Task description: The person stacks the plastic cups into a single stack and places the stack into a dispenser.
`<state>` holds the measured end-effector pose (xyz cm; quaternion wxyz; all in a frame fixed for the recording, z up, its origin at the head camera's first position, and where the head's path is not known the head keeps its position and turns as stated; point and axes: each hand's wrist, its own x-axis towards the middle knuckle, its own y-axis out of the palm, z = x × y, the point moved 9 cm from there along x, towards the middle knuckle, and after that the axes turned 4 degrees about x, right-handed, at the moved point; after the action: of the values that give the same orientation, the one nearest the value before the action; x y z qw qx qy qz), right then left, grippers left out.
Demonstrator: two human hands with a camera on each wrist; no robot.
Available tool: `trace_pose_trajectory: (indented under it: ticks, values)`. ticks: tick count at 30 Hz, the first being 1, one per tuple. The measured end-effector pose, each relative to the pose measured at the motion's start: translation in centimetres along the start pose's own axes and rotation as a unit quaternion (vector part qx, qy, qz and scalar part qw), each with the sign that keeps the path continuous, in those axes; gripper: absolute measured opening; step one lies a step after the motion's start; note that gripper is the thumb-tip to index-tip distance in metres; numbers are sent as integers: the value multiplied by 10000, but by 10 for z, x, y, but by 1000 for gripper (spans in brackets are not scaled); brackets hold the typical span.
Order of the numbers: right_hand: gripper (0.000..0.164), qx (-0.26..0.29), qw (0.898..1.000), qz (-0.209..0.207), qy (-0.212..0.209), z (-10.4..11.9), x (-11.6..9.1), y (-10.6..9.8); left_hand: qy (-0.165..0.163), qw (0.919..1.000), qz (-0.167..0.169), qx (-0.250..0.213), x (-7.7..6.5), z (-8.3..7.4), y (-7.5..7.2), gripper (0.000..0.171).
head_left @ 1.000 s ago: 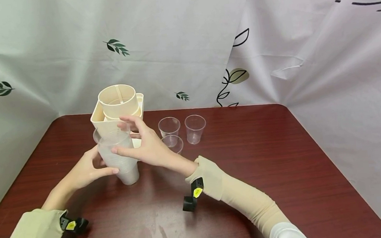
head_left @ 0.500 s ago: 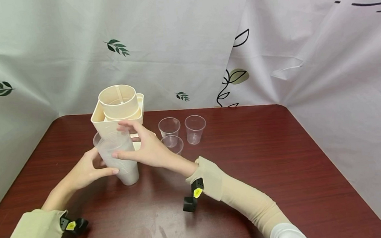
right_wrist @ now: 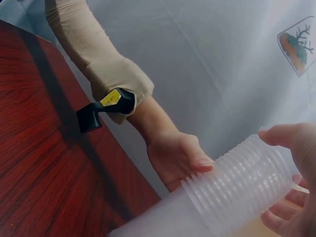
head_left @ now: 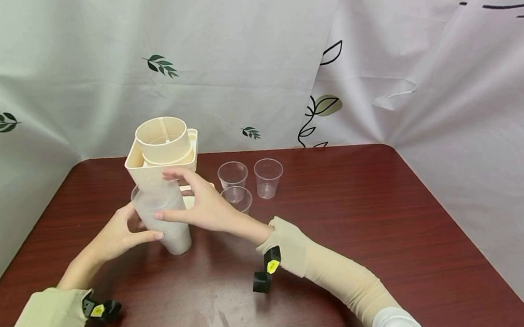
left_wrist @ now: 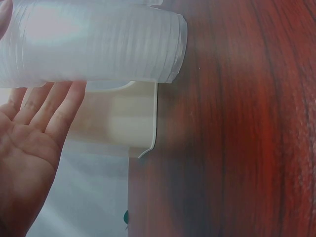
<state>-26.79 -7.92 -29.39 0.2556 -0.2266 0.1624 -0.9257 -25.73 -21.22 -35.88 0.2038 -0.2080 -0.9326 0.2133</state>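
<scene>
A tall stack of nested clear plastic cups stands slightly tilted in front of a cream-coloured holder. My left hand grips the stack around its middle, thumb on the near side; in the left wrist view its fingers pass behind the cups. Higher up, my right hand holds the top cups between thumb and fingers, near the rims. The right wrist view shows the ribbed rims of the stack between both hands.
Three loose clear cups stand right of the holder: a rear left cup, a rear right cup and a nearer cup, partly hidden by the right wrist. The dark red table backs onto a white cloth.
My right hand has come down slightly, and the top of the cup stack sits lower and nearer the left hand. The left hand has stayed where it was.
</scene>
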Motion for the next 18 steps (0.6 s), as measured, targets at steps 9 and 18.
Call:
trace_pose_trajectory:
  ticks: [9,18]
  values:
    - [67,85,9999,30,117,-4,-1,1,154,9998,-27,-86,0,-3,-1,79]
    - [59,164,9999,-17,47,-5,0,1,168,9997,-35,-179,1,-3,-1,78]
